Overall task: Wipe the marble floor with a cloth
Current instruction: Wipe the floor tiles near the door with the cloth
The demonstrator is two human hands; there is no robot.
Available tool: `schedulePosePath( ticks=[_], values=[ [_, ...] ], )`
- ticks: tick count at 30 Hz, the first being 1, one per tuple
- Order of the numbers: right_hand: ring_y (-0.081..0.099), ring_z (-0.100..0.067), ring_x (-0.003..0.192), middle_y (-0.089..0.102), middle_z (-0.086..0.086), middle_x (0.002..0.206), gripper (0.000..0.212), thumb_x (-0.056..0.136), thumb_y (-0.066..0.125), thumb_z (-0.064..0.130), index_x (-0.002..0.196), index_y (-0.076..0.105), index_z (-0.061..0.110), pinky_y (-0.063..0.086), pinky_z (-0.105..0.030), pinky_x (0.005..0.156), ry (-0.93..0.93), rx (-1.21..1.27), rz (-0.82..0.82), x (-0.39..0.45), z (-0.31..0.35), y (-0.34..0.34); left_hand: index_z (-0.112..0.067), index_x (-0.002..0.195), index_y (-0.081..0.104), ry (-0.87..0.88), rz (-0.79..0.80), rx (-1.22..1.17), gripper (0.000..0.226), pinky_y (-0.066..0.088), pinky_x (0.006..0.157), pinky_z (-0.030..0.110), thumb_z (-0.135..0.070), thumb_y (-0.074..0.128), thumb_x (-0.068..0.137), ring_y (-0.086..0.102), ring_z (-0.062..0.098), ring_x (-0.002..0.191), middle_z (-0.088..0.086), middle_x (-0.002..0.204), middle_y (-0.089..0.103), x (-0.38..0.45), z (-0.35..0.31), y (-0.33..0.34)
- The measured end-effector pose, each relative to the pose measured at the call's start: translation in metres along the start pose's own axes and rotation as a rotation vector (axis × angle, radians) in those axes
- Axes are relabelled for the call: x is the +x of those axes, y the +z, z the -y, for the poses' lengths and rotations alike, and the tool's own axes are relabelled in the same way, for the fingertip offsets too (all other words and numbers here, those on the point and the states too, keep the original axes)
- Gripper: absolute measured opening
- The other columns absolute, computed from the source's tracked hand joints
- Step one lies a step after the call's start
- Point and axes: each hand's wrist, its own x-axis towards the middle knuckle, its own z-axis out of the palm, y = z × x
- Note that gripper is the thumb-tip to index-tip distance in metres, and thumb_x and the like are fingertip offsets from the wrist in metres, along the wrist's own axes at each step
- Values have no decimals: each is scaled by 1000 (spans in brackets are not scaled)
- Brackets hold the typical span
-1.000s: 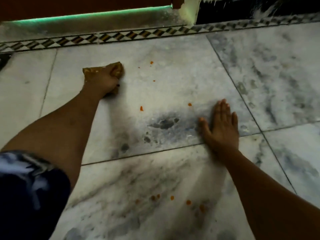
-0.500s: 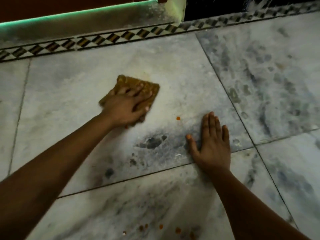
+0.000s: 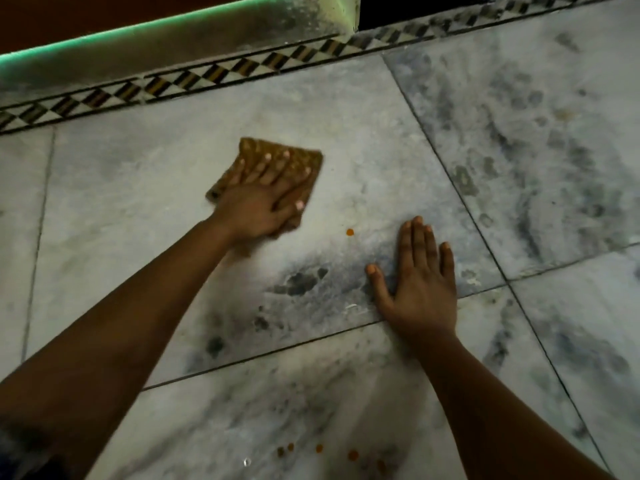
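A person's left hand (image 3: 258, 206), fingers spread flat, is pressing a brown cloth (image 3: 277, 161) to the marble floor (image 3: 138, 209), having swept right from the patterned border; orange specks (image 3: 350, 232) are thinning. The right hand (image 3: 420, 282) is bracing flat, fingers straight.

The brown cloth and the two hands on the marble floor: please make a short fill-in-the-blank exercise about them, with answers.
1. The left hand presses flat on a ____ cloth.
2. The right hand lies on the marble floor with its fingers ____.
3. The lone orange speck lies ____ the two hands.
4. The checkered border strip runs beyond the ____.

Answers: brown; straight; between; cloth
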Motion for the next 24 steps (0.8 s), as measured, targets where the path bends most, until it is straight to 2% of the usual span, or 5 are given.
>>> schedulePosePath(
  ticks=[4,9,15,19,24],
  values=[
    [10,-22,145,12,-10,157,82,87,20,61,149,13,7,-1,-36,116,-3,10,-5,0,-1,1,-48,140,-3,-102,-25,-22,72,4,113,43,-74,8,74,4,22,146,-7,158,1,-39,48,3],
    [9,-22,145,12,-10,157,83,86,20,61,149,13,8,-2,-36,116,-1,17,-13,-1,-1,1,-45,146,2,-306,62,-109,57,-4,113,54,-60,21,94,-8,25,145,-3,158,-9,29,25,-9],
    [8,-22,145,10,-10,157,83,86,17,61,150,11,8,-2,-38,116,-11,0,-11,-2,0,2,-46,145,11,84,-21,-62,46,-8,113,44,-46,17,99,-5,16,145,-5,159,-1,2,-84,9],
    [2,-20,146,4,-9,158,84,85,12,62,150,6,10,-4,-37,116,-15,-6,7,-1,-1,1,-49,143,12,516,-20,-34,51,-8,110,39,-56,12,92,-2,13,143,-13,155,2,-59,-40,18],
    [-1,-19,146,1,-8,158,86,83,8,63,150,3,10,-7,-35,116,-20,-4,7,-2,-2,3,-56,136,4,169,40,-59,51,1,112,49,-59,13,86,-4,20,145,-16,154,-7,-34,7,7]
  ],
)
